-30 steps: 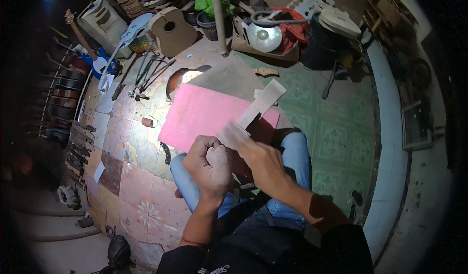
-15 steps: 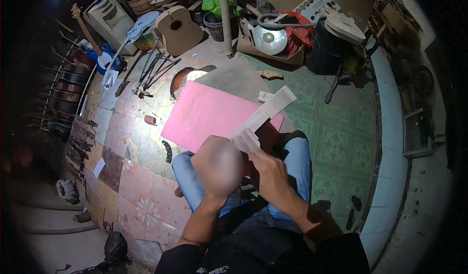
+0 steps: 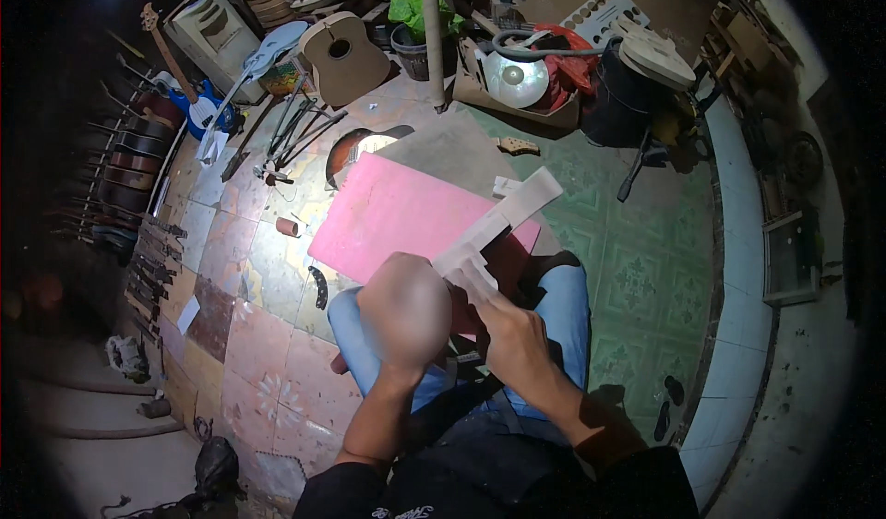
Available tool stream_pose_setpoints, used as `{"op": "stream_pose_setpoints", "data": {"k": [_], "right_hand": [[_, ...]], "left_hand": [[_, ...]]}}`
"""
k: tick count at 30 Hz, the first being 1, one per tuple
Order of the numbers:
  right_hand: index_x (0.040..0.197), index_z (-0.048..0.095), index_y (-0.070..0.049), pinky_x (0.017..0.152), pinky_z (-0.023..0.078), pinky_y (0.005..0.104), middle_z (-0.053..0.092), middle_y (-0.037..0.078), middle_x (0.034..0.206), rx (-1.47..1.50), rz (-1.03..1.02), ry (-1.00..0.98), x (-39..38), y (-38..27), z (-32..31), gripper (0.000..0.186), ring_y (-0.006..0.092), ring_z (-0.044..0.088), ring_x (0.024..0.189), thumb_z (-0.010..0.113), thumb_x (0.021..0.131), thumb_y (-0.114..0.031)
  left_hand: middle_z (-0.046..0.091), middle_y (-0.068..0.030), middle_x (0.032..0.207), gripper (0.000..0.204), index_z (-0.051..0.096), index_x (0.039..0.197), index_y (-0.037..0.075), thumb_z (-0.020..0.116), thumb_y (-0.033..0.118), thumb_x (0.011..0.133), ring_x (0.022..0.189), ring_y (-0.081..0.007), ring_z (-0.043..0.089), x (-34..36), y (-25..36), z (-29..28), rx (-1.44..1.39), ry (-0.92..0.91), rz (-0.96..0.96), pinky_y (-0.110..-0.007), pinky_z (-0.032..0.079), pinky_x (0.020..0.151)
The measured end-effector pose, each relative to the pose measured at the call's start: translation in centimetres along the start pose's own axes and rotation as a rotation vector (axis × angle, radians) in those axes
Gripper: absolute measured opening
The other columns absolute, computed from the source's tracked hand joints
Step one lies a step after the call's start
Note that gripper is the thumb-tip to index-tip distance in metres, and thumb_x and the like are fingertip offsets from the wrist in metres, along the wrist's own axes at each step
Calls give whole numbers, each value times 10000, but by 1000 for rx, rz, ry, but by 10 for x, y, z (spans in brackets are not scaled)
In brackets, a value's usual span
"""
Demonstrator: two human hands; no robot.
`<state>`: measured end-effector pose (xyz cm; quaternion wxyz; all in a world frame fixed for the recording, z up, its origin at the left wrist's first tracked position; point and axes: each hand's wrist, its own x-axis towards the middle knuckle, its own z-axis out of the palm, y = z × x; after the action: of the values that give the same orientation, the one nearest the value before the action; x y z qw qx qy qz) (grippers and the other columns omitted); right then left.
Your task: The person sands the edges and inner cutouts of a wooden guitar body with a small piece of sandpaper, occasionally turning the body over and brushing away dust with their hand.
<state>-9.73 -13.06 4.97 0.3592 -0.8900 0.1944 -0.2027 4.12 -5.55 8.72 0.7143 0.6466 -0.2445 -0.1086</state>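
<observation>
A long pale flat bar (image 3: 517,207), squared at its far end, slants from my hands over the right part of a pink board (image 3: 397,207). I cannot make out what kind of piece it is. My right hand (image 3: 512,334) is closed, its brightly lit fingers at the bar's near end. Close beside it on the left is my left hand (image 3: 406,311), smeared by blur, so its fingers do not show. Something dark red (image 3: 510,259) shows under the bar, partly hidden. Both hands are above my lap.
Beyond the pink board lie a grey sheet (image 3: 452,150) and a sunburst guitar body (image 3: 346,155). A headstock (image 3: 517,145) rests on the green tiles. An acoustic guitar body (image 3: 341,62), a blue electric guitar (image 3: 198,113) and a black bucket (image 3: 616,104) stand farther back.
My left hand has shifted slightly left and up. The fingers of my right hand have moved slightly down and right against the bar. The bar itself has barely moved.
</observation>
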Motion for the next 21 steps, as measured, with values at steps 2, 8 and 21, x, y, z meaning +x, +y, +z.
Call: {"op": "stream_pose_setpoints", "data": {"k": [2, 8, 21], "right_hand": [[1441, 518, -81, 829, 582, 435, 494, 139, 1497, -38, 10, -15, 14, -11, -9, 578, 386, 680, 1020, 512, 875, 37], [1452, 503, -90, 844, 577, 444, 486, 159, 1496, -8, 26, 5, 3, -10, -6, 635, 416, 650, 1056, 472, 842, 84], [1454, 494, -51, 1095, 460, 405, 496, 220, 1475, 760, -42, -139, 29, -44, -7, 646, 343, 496, 1364, 499, 821, 77]], "left_hand": [[555, -33, 706, 134, 548, 787, 1, 567, 100, 876, 600, -86, 493, -8, -8, -3, 108, -69, 134, -223, 389, 553], [567, -48, 687, 108, 557, 763, -2, 585, 68, 840, 613, -94, 520, -6, -6, -4, 33, -49, 87, -247, 418, 569], [515, -126, 981, 280, 526, 934, 3, 616, 252, 841, 965, -226, 498, -13, -17, -4, 141, 118, 356, -367, 394, 887]]}}
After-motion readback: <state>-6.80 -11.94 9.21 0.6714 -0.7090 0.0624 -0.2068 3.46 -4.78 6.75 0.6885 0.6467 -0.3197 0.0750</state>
